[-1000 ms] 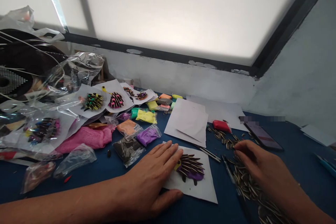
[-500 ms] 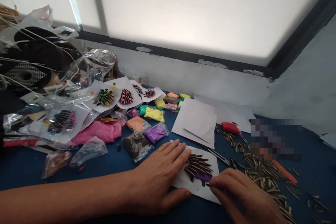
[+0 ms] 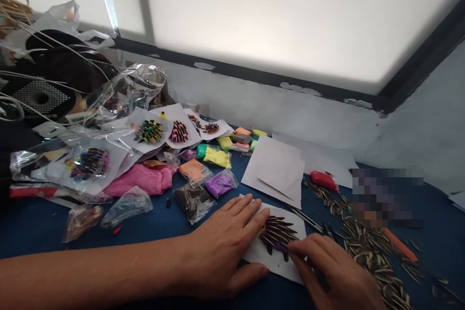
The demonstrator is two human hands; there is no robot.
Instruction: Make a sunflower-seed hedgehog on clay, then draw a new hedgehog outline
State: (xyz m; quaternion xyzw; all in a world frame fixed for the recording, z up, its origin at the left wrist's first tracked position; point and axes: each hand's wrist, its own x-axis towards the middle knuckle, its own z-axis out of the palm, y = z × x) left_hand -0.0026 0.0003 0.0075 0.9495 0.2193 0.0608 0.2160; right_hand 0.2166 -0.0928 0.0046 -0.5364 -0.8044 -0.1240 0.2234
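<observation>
My left hand (image 3: pixel 236 235) lies flat with its fingers stretched out, pressing on the left part of a small white paper (image 3: pixel 286 271). On that paper is a hedgehog figure of purple clay (image 3: pixel 279 246) with sunflower seeds (image 3: pixel 281 227) set in it like spines. Some yellow clay shows beside my left fingertips. My right hand (image 3: pixel 327 266) is closed in a pinch at the lower right edge of the purple clay. Its fingertips mostly hide the sunflower seed they hold.
Loose sunflower seeds (image 3: pixel 370 252) spread at the right, near an orange stick (image 3: pixel 399 244) and a red clay pack (image 3: pixel 324 180). Tweezers (image 3: pixel 307 219) lie behind the paper. Bagged clay, including a purple pack (image 3: pixel 221 183), and finished seed figures (image 3: pixel 150 131) stand at the left.
My right hand has moved slightly up and in, bringing its pinched fingertips from just below the clay onto its lower right edge. The left hand stays pressed on the paper.
</observation>
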